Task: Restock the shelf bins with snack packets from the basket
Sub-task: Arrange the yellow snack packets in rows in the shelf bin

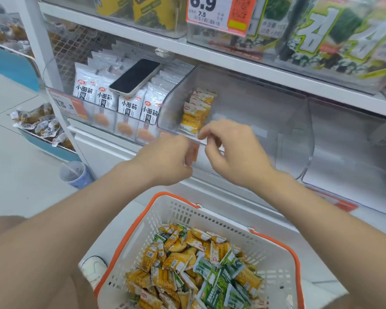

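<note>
Far left, the white packets (103, 101) stand packed in their own bin with a phone (135, 76) lying on top, no part of this job. Next comes the left hand (165, 159), which hangs in front of the shelf edge with its fingers curled in toward the palm. The palm side is turned away, so I cannot tell whether it holds anything.

Just up and right, inside the clear bin (254, 103), a short row of yellow packets (195, 117) stands upright. Their long axis is vertical and they are filed front to back along the bin's left wall.

The right hand (234, 150) is the nearer one to that row. Its forefinger tip sits just below the front packet's lower right corner, the fingers loosely bent and a little apart, nothing visible between them.

The supply lies straight down. The basket (172, 197) sits under both wrists, with loose packets (187, 259), yellow and green, heaped every which way. I judge the next reach to be a drop back toward the body, with either hand about as near.
</note>
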### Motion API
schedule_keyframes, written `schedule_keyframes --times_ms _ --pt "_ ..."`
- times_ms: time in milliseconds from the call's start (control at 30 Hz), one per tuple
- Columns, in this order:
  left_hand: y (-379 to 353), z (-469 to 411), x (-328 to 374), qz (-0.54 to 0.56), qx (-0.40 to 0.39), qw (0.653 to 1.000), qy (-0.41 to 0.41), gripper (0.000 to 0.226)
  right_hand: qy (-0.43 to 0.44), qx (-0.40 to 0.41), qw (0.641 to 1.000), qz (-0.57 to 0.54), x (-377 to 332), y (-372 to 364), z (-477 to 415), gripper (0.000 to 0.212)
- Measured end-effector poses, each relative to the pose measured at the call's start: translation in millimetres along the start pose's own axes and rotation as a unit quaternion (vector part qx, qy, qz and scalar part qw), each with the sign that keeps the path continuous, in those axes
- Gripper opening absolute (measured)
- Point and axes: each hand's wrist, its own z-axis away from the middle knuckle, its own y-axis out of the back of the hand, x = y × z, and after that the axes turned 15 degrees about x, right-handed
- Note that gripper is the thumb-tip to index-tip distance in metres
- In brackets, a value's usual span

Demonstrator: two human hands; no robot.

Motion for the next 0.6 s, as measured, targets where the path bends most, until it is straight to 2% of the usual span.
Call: schedule_keyframes --times_ms 67,133,200,267,333,433,500,600 --pt "-11 10 5 -0.020 -0.139 0.990 -0.011 0.013 -0.006 -0.073 0.997 0.018 -11 11 32 0.022" --pt "-29 23 12 -0.043 -0.250 0.967 -0.028 0.028 -0.010 -0.172 0.984 0.034 -19 16 64 0.025" --pt "-51 36 20 -0.058 -0.334 0.940 -0.042 0.036 0.000 -0.261 0.963 0.061 -21 15 94 0.027" --pt "-77 51 23 -0.078 -0.400 0.912 -0.052 0.034 -0.012 -0.323 0.944 0.072 -20 12 120 0.026" --pt "-108 69 22 -0.104 -0.443 0.888 -0.064 0.023 -0.017 -0.374 0.924 0.082 -21 5 140 0.022" --pt "-159 101 15 -0.188 -0.492 0.845 -0.094 0.040 0.023 -0.447 0.889 0.098 -29 -6 160 0.017" --pt "-182 122 8 -0.226 -0.509 0.822 -0.124 0.043 0.046 -0.473 0.874 0.100 -32 -11 169 0.015" --pt "-202 150 -3 -0.247 -0.489 0.821 -0.158 0.039 0.071 -0.486 0.867 0.089 -33 -13 179 0.020"
